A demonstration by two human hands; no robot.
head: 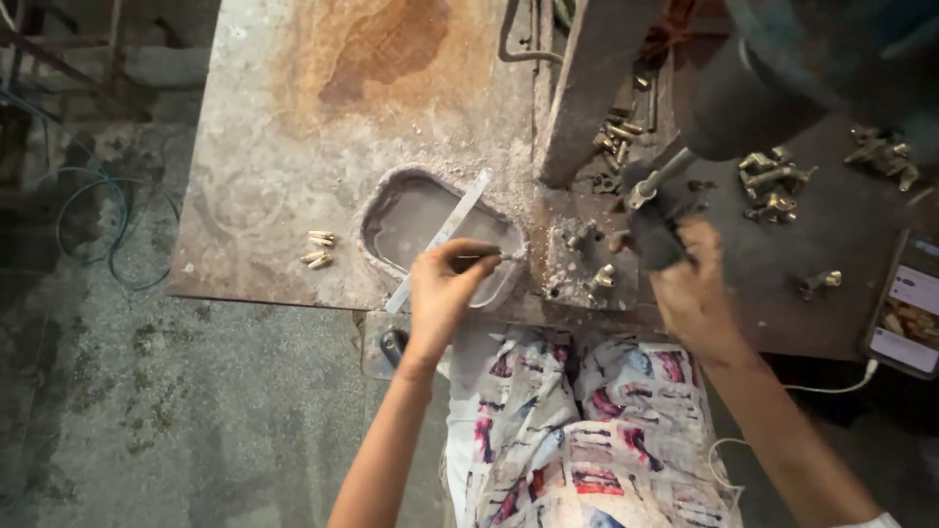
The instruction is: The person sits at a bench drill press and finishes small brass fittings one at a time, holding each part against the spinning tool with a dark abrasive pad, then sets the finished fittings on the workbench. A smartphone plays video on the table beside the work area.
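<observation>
Layout on counter (293, 147), head view, person seated at its near edge

Tray (430, 220) sunk mid-counter, flat strip (445, 235) lying across it; left hand (445, 288) over tray's near rim. Small fittings (319, 249) left of tray. Right hand (690, 288) right of tray, on a handle (653, 230). Fittings heap (773, 181) behind right hand; phone (908, 308) at far right edge

Thin metal rod (479, 256), short and grey, lying level above the grey tray (421, 220) sunk in the desk (284, 147), pinched at one end. Black lever handle (653, 230), rounded and dark, standing tilted beside small brass fittings (597, 279), gripped from below.
</observation>
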